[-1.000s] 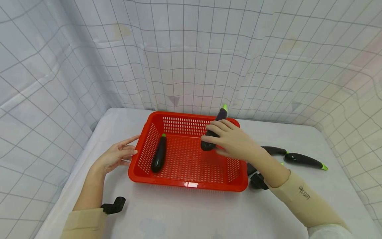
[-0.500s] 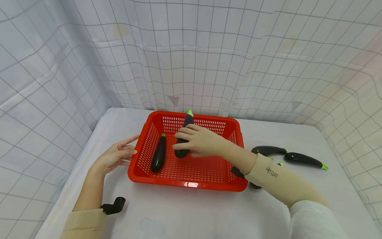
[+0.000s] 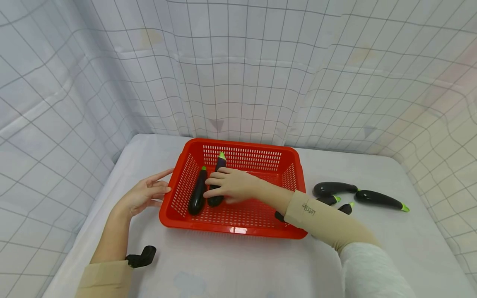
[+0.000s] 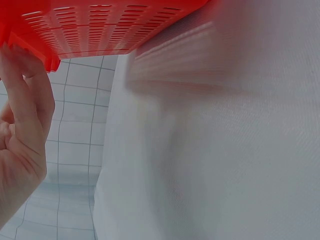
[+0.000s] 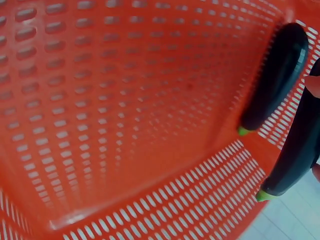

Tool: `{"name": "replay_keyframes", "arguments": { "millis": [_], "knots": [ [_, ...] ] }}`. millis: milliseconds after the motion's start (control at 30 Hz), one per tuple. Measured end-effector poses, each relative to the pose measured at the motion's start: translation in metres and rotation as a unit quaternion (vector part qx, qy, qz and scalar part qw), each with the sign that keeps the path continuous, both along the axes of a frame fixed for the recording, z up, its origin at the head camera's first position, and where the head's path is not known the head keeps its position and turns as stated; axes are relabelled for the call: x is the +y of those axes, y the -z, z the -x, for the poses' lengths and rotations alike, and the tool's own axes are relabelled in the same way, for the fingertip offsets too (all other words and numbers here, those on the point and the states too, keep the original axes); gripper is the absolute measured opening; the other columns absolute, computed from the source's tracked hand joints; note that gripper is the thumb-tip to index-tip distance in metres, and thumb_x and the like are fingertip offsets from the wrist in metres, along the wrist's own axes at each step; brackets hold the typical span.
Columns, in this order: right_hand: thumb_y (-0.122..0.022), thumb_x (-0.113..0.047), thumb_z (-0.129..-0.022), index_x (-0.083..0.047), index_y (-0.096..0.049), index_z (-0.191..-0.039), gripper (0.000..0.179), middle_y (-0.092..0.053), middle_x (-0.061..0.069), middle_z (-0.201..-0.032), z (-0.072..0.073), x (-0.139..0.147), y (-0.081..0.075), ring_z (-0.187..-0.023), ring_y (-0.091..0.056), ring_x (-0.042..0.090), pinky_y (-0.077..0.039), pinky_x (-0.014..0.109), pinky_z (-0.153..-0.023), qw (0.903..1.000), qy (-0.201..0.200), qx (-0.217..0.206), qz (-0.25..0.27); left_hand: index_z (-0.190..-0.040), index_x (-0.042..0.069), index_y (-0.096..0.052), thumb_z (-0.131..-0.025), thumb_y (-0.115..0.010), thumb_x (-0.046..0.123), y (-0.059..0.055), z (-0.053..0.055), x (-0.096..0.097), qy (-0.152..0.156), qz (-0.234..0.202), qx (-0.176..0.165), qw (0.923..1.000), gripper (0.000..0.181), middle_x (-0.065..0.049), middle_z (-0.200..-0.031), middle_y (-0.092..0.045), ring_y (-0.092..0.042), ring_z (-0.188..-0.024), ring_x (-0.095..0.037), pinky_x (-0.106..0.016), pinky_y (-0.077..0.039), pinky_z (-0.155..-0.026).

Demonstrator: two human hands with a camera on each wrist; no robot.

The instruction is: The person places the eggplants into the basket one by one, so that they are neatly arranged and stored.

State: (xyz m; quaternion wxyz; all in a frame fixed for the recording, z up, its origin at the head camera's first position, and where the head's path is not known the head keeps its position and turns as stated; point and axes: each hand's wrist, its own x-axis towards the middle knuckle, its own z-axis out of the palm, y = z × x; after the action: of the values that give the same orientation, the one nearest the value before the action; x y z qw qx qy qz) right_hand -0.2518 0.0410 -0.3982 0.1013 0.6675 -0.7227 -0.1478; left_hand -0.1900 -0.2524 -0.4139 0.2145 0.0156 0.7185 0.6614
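Observation:
My right hand (image 3: 235,185) grips a dark eggplant (image 3: 220,163) with a bright green stem cap, inside a red perforated plastic basket (image 3: 238,232). A second eggplant (image 3: 198,194) lies along the basket's left wall, just left of the held one. In the right wrist view the held eggplant (image 5: 295,150) is at the right edge, with fingertips on it, and appears apart from the lying eggplant (image 5: 277,75). My left hand (image 3: 145,193) rests its spread fingers on the basket's left outer side. Those fingers (image 4: 37,95) reach the red rim in the left wrist view.
Several more eggplants lie on the white cloth right of the basket, including one (image 3: 380,198) at the far right and one (image 3: 333,188) beside it. My right forearm partly covers others. White grid-patterned curtains (image 3: 238,82) stand behind and at both sides.
My right hand has carried the eggplant leftward from the basket's right side and lowered it beside the eggplant at the left wall. My left hand has stayed in place.

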Motion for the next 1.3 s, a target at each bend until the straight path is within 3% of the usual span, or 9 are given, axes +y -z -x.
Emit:
{"name": "replay_keyframes", "arguments": {
  "millis": [233,767,1300],
  "knots": [
    [-0.052,-0.036,-0.090,-0.031,-0.042,-0.133,0.045,-0.044,0.002,-0.134,0.002,-0.009,0.020,-0.124,-0.038,0.020,-0.030,0.035,-0.102,0.9992,-0.012,-0.017,-0.035,-0.146,0.013,-0.021,-0.090,-0.056,0.016,-0.001,0.000,0.000,-0.004,0.002,-0.002,1.0000,0.066,0.004,-0.091,-0.063,-0.065,-0.081,-0.016,-0.039,-0.054,-0.071],
    [-0.050,-0.037,-0.090,-0.031,-0.041,-0.135,0.046,-0.042,0.001,-0.136,0.005,-0.023,0.041,-0.124,-0.037,0.019,-0.030,0.033,-0.102,0.9964,0.001,-0.042,-0.074,-0.146,0.013,-0.021,-0.091,-0.056,0.017,0.000,0.000,0.000,-0.002,0.005,-0.001,1.0000,0.065,0.004,-0.091,-0.062,-0.065,-0.082,-0.015,-0.039,-0.054,-0.072],
    [-0.049,-0.038,-0.091,-0.031,-0.040,-0.136,0.046,-0.041,0.000,-0.136,0.006,-0.022,0.042,-0.124,-0.037,0.018,-0.029,0.034,-0.103,0.9965,0.000,-0.032,-0.077,-0.146,0.015,-0.024,-0.090,-0.057,0.017,0.001,0.001,0.000,-0.006,0.005,0.001,1.0000,0.064,0.005,-0.092,-0.064,-0.065,-0.083,-0.015,-0.039,-0.054,-0.071]
  ]
}}
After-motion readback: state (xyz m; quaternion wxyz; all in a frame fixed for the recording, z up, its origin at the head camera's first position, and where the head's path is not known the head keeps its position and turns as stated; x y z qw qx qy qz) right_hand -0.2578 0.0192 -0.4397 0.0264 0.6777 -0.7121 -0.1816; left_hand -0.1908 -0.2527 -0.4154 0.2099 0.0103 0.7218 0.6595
